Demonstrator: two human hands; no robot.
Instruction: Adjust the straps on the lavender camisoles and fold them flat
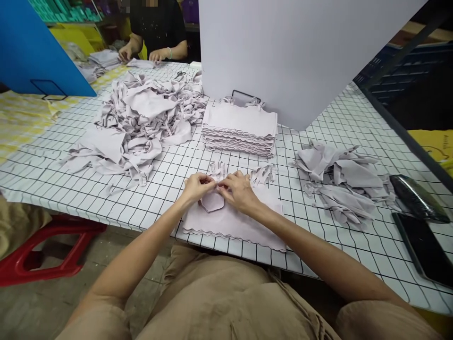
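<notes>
The pale lilac garment [237, 222] lay flat at the near edge of the grid-patterned table [141, 198], directly before me, its scalloped hem toward the edge. On its upper part sat a small rounded pad [211, 202] of the same cloth. I noted the left hand [196, 186] and the right hand [239, 191] meeting over the garment's top edge, fingertips pressed together and pinching a small fold of fabric between them, just above the pad. Two ruffled straps [264, 174] trailed from the top edge beyond the hands.

Just behind stood a neat stack of folded garments [239, 130], with a white partition board [297, 56] rising behind it. A loose heap of unsorted pieces [141, 123] spread to the left, a smaller heap [339, 182] to the right; neither touched the garment. Two dark flat items [421, 222] lay at the far right. A red stool [46, 250] stood below the table at left. Across the table, another person's hands [141, 53] rested on cloth. Nothing lay across the garment except my hands.
</notes>
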